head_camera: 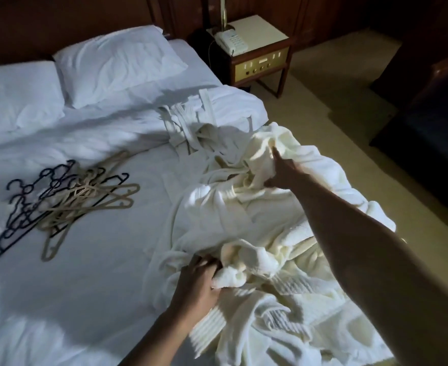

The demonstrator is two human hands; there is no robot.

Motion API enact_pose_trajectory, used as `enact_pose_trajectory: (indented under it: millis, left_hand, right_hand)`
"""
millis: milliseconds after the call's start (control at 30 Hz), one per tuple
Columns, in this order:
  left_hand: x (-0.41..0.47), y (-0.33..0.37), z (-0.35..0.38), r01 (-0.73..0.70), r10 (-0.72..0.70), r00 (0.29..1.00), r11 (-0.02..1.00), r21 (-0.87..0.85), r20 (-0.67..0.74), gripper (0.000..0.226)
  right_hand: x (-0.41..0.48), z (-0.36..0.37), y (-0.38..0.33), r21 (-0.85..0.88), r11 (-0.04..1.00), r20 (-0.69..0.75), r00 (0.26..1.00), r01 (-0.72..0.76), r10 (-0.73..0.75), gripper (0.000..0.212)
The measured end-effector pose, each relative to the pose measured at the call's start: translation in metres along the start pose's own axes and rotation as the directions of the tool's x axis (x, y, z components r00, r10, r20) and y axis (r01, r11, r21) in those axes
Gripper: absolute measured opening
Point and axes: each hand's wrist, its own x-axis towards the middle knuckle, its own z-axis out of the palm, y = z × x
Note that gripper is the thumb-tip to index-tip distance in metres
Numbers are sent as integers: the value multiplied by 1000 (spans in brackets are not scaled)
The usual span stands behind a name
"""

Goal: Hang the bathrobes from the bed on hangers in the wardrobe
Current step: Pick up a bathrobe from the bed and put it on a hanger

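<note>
While the cream bathrobes lie in a crumpled heap on the right side of the bed, spilling over its right edge, both bare hands are in the pile; the left hand sits at the near edge of the heap, its fingers curled round a thick bunched fold of terry cloth; the right hand reaches farther in, thumb raised and apart from the rest, fingers pinching a fold near the middle of the heap; white belts lie tangled just beyond the robes; a loose pile of dark and beige hangers rests on the sheet well to the left, apart from the robes; two pillows lie at the head; a telephone sits on the nightstand beside the bed.
</note>
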Motion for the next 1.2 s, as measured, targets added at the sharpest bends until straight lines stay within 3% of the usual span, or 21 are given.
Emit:
enact_pose_trajectory:
  millis: [67, 167, 233, 267, 333, 400, 467, 567, 667, 700, 767, 867, 933, 1033, 1200]
  left_hand:
    - [-3, -3, 1, 42, -39, 999, 996, -82, 32, 37]
    - [4, -11, -5, 81, -68, 990, 992, -101, 127, 61]
    - [19, -7, -26, 178, -119, 968, 948, -265, 223, 77]
    - [30, -2, -39, 267, -177, 951, 885, -381, 254, 74]
    - [61, 6, -62, 354, -299, 935, 789, -502, 190, 54]
    - [96, 15, -71, 306, -322, 946, 856, -416, 32, 47]
    - [131, 23, -74, 253, -266, 964, 917, -309, 2, 57]
    - [189, 40, -73, 177, -164, 983, 960, -217, 79, 65]
    - [244, 51, -66, 176, -169, 984, 965, -195, 50, 60]
    - [260, 53, -63, 200, -198, 980, 966, -164, 34, 67]
    - [291, 53, -53, 251, -249, 968, 961, -116, 26, 93]
    - [317, 52, -41, 373, -336, 921, 907, -197, 197, 126]
    - [316, 49, -27, 402, -328, 879, 900, -167, 347, 116]
    - [297, 35, -10, 355, -270, 852, 927, -117, 448, 76]
    - [233, 21, -25, 351, -200, 882, 883, -312, 427, 30]
  right_hand:
    - [-9, 25, -1, -91, 994, 65, 996, 63, -57, 66]
    - [-56, 42, -10, -182, 958, 63, 975, 220, -212, 53]
    - [-99, 29, -13, -160, 941, 60, 954, 299, -293, 37]
    - [-119, 21, -10, -124, 942, 61, 949, 313, -308, 31]
    - [-159, 3, -3, -31, 946, 24, 947, 322, -321, 31]
    - [-191, -7, 5, 74, 949, -16, 952, 305, -305, 35]
    - [-214, -2, 10, 159, 944, -40, 958, 288, -285, 37]
    - [-238, 45, 21, 44, 958, -94, 955, 285, -280, 44]
    - [-252, 98, 22, -77, 977, -79, 976, 197, -202, 78]
    - [-255, 110, 21, -81, 981, -106, 977, 177, -185, 84]
    - [-255, 126, 18, -72, 986, -190, 968, 150, -161, 77]
    - [-246, 136, 15, -46, 989, -239, 960, 138, -145, 65]
    - [-240, 144, 15, -28, 990, -236, 962, 136, -139, 62]
    - [-235, 151, 16, -13, 992, -231, 965, 123, -123, 58]
    - [-240, 148, 13, -16, 994, -201, 973, 109, -110, 65]
